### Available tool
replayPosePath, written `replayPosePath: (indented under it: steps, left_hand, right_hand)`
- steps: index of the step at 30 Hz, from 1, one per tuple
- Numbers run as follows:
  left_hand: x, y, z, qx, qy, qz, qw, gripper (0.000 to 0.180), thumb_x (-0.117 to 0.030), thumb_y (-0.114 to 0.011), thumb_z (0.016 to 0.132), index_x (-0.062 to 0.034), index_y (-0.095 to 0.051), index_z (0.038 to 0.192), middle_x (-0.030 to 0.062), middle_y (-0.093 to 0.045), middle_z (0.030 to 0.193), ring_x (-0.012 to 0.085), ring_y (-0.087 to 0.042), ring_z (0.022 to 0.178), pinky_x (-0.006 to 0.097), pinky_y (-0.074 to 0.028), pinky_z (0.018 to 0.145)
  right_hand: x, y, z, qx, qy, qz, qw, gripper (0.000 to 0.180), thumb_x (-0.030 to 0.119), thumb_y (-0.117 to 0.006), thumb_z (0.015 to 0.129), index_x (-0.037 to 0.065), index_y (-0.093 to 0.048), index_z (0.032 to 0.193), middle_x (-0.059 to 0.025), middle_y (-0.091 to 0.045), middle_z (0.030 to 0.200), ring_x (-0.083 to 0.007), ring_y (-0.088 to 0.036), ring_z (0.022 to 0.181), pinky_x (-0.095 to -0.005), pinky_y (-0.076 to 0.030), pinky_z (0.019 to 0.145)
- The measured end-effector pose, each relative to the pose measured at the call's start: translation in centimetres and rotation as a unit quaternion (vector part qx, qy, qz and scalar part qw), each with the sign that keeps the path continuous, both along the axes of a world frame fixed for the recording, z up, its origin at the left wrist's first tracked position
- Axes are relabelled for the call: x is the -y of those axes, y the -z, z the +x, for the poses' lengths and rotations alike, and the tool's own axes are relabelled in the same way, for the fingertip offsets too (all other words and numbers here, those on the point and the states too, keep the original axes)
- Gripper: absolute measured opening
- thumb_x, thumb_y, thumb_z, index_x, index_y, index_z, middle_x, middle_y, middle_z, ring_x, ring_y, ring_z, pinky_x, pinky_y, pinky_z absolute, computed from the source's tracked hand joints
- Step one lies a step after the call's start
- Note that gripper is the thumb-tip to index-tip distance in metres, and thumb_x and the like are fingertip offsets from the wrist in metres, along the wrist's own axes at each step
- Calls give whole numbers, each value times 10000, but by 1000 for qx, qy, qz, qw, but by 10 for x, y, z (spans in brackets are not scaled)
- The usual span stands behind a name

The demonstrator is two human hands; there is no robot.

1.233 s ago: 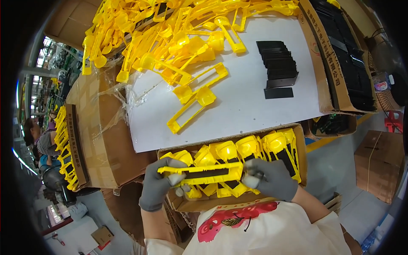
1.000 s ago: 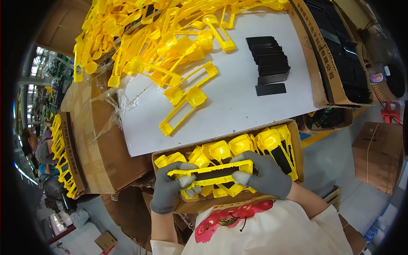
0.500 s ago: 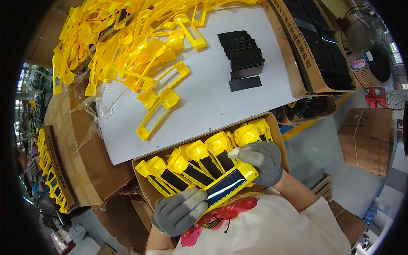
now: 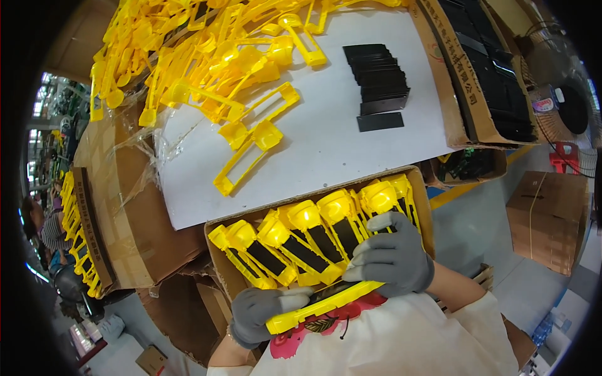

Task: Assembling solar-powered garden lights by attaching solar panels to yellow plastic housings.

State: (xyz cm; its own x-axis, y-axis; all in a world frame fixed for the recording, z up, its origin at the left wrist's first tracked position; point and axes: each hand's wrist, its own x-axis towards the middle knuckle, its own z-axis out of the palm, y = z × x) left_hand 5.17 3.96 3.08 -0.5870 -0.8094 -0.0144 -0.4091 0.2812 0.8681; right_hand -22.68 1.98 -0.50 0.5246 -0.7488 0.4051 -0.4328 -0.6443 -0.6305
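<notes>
In front of my body a yellow plastic frame with a dark panel [image 4: 326, 308] is tilted so that mostly its long yellow edge shows. My left hand [image 4: 266, 312], in a grey glove, is closed on its left end, the thumb lying along the top. Closed at the other end is my right hand [image 4: 396, 258], also gloved; its fingers press the far side near the panel. Just beyond both hands stands an open cardboard box [image 4: 426, 216] holding several yellow frames [image 4: 303, 216], fitted with black panels and leaning in a row.
On the white table [image 4: 326, 150] loose yellow frames [image 4: 188, 69] are heaped at the left and back. A row of black panels [image 4: 384, 78] lies right, a single panel [image 4: 381, 122] before it. Cartons [image 4: 461, 94] flank the table; a fan [image 4: 567, 113] stands far right.
The held frame has turned from showing its dark face to nearly edge-on and sits a little lower. My right hand has shifted its grip, fingers now over the far side.
</notes>
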Motion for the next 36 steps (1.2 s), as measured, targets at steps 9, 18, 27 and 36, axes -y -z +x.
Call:
replayPosePath:
  steps: [9,18,27,36]
  left_hand:
    - [42,-31,83,66,-237,290,925,242,-9,-645,793,18,-605,1030,43,-654,833,83,-617,715,209,-509,615]
    - [78,14,35,362,-13,-22,932,370,-238,-763,719,-52,-586,986,155,-648,753,291,-653,716,373,-497,610]
    - [117,-8,5,516,-4,-124,847,616,-331,-776,695,-147,-518,1224,62,-630,794,264,-640,681,401,-494,570]
    - [226,70,-31,328,189,-391,839,489,-20,-592,683,-72,-558,1167,92,-552,1167,308,-512,1069,382,-436,907]
  right_hand:
    - [10,9,-4,61,24,158,985,449,275,-828,647,103,-656,1024,-32,-693,873,-184,-663,707,-297,-511,620]
    - [5,39,49,-204,-55,-8,977,295,231,-602,831,158,-610,1116,5,-568,739,-172,-593,682,-303,-465,571]
    - [30,15,22,-177,-38,221,958,261,430,-607,856,225,-665,1007,-28,-642,693,-240,-642,614,-372,-472,520]
    - [139,49,-96,-251,302,89,915,217,248,-670,805,160,-680,1003,-26,-618,951,-229,-623,901,-370,-507,744]
